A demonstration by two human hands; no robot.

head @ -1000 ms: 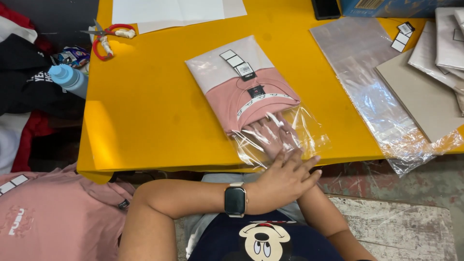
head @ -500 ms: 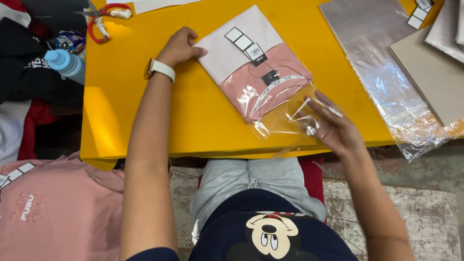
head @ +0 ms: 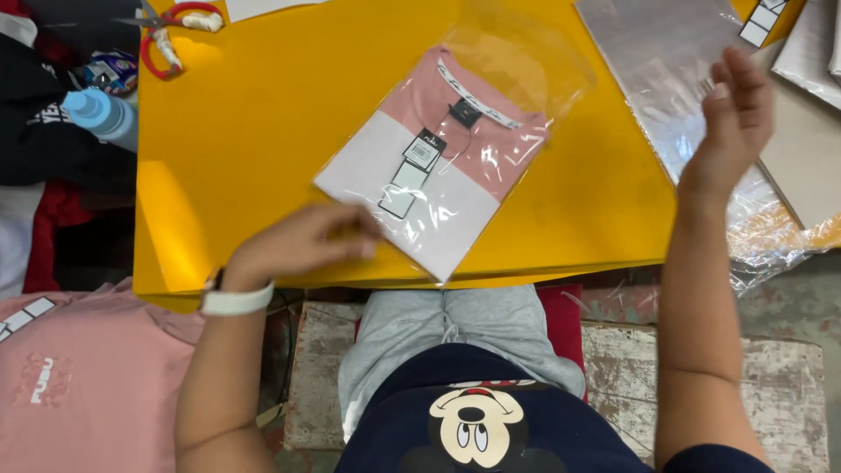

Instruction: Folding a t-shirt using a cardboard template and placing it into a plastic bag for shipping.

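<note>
Left hand (head: pixel 302 241): low, palm down, fingers loosely curled and pointing right (white band at wrist).
Right hand (head: pixel 734 109): raised, open, fingers together, forearm upright.
</note>
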